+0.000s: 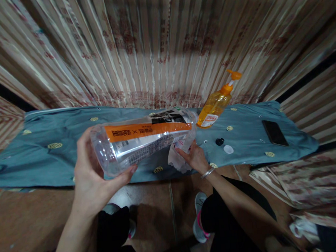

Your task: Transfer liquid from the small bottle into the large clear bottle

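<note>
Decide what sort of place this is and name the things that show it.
Probably a room in a home: pleated patterned curtains hang behind a low surface under a blue-grey cloth, with a pump bottle and phone.

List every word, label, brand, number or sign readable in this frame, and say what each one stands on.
Orange band on the clear plastic bottle held on its side in the left hand: dark characters and an "X", too blurred to read.
Fine print under that band: too small.
White and red label on the orange pump bottle: blurred.
Clear bag under the right hand: print unreadable.
Dark phone: no text visible.
</note>
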